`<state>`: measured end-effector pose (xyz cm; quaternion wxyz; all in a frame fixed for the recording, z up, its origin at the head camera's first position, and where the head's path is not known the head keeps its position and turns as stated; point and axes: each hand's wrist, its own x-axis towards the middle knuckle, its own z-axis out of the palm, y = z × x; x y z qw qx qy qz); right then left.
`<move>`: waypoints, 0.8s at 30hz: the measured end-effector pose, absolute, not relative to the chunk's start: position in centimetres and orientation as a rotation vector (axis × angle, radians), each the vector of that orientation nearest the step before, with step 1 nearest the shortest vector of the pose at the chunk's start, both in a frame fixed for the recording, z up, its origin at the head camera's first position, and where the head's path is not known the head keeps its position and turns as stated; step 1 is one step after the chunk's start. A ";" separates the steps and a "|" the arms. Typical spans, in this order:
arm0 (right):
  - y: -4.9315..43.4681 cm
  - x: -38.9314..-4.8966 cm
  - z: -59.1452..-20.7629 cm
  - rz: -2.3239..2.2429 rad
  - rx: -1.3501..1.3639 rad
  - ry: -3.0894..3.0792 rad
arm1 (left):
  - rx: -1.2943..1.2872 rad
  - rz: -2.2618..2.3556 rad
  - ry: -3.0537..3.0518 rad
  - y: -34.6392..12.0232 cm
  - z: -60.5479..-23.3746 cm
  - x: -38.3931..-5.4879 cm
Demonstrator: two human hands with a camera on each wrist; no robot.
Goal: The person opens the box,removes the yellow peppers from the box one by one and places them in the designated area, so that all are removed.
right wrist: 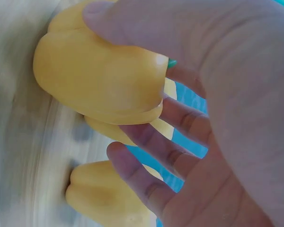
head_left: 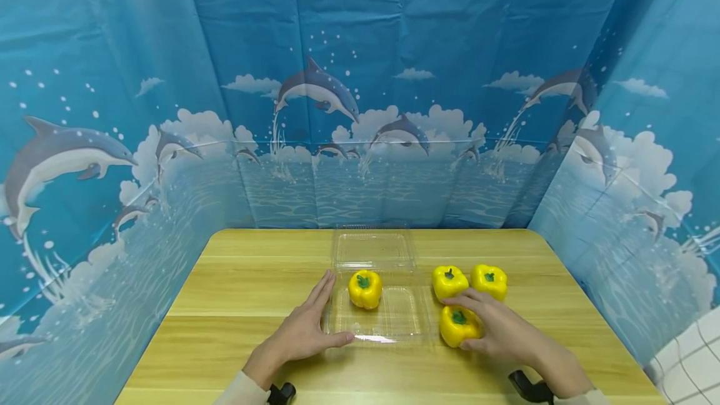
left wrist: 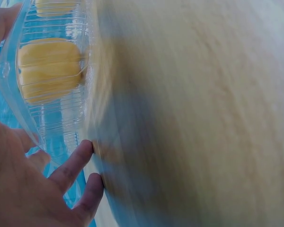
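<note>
One yellow bell pepper (head_left: 365,289) sits in the left part of a clear plastic clamshell box (head_left: 402,314), whose lid (head_left: 374,249) lies folded back. My left hand (head_left: 304,329) rests against the box's left side and near corner, fingers extended; in the left wrist view two of its fingertips (left wrist: 86,147) touch the table. To the right of the box, my right hand (head_left: 500,327) holds a second yellow bell pepper (head_left: 457,328) between thumb and fingers. The right wrist view shows the thumb across this pepper (right wrist: 99,78), with the fingers on its far side.
Two more yellow bell peppers, one left (head_left: 448,281) and one right (head_left: 489,280), stand just behind the right hand. The wooden table (head_left: 242,292) is bordered by a blue dolphin-print curtain (head_left: 360,186) at the back and sides.
</note>
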<state>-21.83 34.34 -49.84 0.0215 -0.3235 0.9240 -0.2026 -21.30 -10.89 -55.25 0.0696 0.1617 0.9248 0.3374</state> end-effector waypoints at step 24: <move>34.6 -21.2 -49.8 -0.629 -0.996 2.878 | 0.479 1.023 2.772 -10.7 -54.8 -21.0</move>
